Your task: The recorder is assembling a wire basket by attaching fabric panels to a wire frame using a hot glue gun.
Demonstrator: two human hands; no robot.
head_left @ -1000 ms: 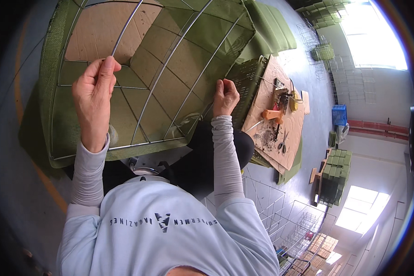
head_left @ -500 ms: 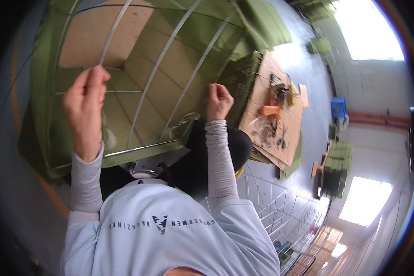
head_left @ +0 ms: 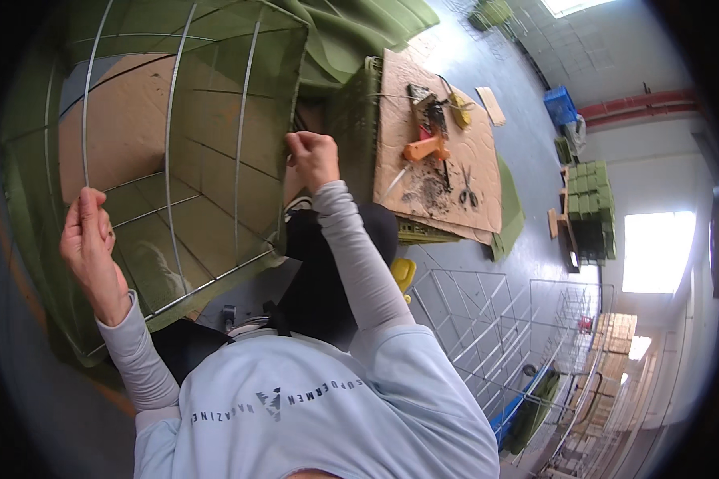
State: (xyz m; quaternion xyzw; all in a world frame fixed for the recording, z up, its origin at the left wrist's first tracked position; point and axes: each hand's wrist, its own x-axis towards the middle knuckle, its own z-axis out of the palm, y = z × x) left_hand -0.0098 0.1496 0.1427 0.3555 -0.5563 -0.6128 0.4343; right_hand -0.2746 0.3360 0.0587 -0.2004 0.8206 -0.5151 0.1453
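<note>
Green boxes (head_left: 589, 191) stacked far right.

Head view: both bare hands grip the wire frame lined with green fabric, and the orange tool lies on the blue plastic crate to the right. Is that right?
Not quite. In the head view the orange tool lies on a brown cardboard sheet, not on the blue plastic crate, which stands farther off on the floor. The rest holds: the left hand and right hand both grip the wire frame lined with green fabric.

Frame bars: the wire frame (head_left: 176, 152) leaves wide gaps between rods.
Right side: cluttered cardboard sheet (head_left: 435, 144) blocks passage.
</note>
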